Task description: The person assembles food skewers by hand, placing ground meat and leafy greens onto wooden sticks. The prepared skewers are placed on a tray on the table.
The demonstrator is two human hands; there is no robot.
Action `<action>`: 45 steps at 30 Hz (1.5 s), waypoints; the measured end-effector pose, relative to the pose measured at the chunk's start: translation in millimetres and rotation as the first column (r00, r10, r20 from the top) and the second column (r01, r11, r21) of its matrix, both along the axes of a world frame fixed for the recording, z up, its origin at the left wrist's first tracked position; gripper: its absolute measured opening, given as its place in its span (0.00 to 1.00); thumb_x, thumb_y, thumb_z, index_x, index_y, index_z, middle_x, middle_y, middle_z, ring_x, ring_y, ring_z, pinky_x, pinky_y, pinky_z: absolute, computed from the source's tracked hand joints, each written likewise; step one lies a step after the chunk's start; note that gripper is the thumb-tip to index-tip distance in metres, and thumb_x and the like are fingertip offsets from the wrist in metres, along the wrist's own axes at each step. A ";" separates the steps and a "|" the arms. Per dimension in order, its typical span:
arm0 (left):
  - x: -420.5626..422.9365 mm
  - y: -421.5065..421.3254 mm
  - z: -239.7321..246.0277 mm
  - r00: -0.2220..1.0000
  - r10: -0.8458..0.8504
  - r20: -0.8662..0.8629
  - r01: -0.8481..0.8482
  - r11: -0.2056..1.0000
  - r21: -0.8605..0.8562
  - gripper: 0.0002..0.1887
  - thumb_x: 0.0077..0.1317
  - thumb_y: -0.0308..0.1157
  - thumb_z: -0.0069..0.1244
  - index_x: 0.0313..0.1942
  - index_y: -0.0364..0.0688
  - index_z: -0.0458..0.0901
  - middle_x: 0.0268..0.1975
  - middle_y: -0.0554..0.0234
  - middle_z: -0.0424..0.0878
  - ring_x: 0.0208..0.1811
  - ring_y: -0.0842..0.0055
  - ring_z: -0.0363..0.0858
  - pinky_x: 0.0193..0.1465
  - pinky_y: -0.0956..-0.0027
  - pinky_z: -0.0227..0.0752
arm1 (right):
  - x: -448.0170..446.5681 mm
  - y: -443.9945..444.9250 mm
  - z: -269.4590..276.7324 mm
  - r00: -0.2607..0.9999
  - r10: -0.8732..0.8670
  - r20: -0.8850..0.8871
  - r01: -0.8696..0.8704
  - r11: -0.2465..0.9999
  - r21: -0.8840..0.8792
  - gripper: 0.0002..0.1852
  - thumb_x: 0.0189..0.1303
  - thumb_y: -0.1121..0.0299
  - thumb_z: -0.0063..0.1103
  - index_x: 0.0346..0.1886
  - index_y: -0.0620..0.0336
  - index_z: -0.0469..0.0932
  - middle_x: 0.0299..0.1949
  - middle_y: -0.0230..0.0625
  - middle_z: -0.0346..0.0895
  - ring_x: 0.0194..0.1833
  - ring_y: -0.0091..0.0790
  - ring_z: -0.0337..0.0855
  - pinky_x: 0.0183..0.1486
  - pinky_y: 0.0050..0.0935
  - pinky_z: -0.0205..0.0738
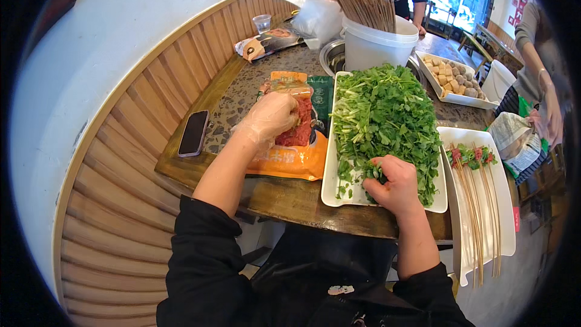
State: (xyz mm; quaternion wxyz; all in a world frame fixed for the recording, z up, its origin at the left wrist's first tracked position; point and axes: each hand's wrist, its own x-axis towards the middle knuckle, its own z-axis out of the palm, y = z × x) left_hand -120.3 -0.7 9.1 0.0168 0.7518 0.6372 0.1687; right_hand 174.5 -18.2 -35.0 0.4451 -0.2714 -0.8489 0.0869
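My left hand (pixel 268 120), in a thin clear plastic glove, has its fingers bent down at the red minced meat (pixel 299 122) in an orange and green plastic package (pixel 290 163); its fingertips are partly hidden. Bare, my right hand (pixel 395 184) pinches a small bunch of cilantro (pixel 373 170) over the near edge of a white tray (pixel 327 181). A large heap of cilantro (pixel 386 113) fills most of that tray. To the right, another white tray (pixel 506 236) bears several thin wooden skewers (pixel 476 218) with green leaves and red meat at their far ends.
A phone (pixel 194 134) lies at the left. Beyond the cilantro stands a white bucket (pixel 379 50) of wooden sticks (pixel 363 4), near a tray of tofu pieces and balls (pixel 454 79). A plastic cup (pixel 262 22) and a printed package (pixel 272 43) are further back. Two other people are nearby.
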 end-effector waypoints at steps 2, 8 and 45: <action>1.2 2.8 -1.5 0.997 0.065 -0.039 -0.065 0.998 -0.021 0.07 0.50 0.29 0.50 0.26 0.35 0.82 0.31 0.40 0.80 0.35 0.49 0.79 0.41 0.53 0.73 | 1.3 -0.2 0.7 1.000 0.009 0.000 -0.009 1.000 -0.012 0.14 0.36 0.70 0.66 0.31 0.62 0.79 0.20 0.37 0.73 0.21 0.40 0.76 0.24 0.33 0.71; 19.0 1.9 0.6 0.930 0.249 -0.271 -0.268 0.963 -0.036 0.10 0.51 0.32 0.52 0.29 0.35 0.85 0.33 0.44 0.84 0.37 0.54 0.83 0.40 0.57 0.77 | 3.0 -0.1 1.3 0.999 0.020 0.033 -0.020 1.000 0.000 0.15 0.37 0.65 0.69 0.32 0.58 0.80 0.25 0.37 0.78 0.25 0.39 0.80 0.27 0.33 0.75; 35.0 11.4 1.1 -0.292 -0.034 0.956 0.164 0.983 0.084 0.10 0.62 0.26 0.50 0.43 0.33 0.74 0.32 0.57 0.79 0.29 0.75 0.79 0.29 0.77 0.77 | 7.5 5.5 1.0 0.988 -0.118 -0.096 0.100 0.980 -0.171 0.14 0.38 0.71 0.65 0.32 0.66 0.79 0.24 0.42 0.77 0.21 0.40 0.77 0.25 0.31 0.71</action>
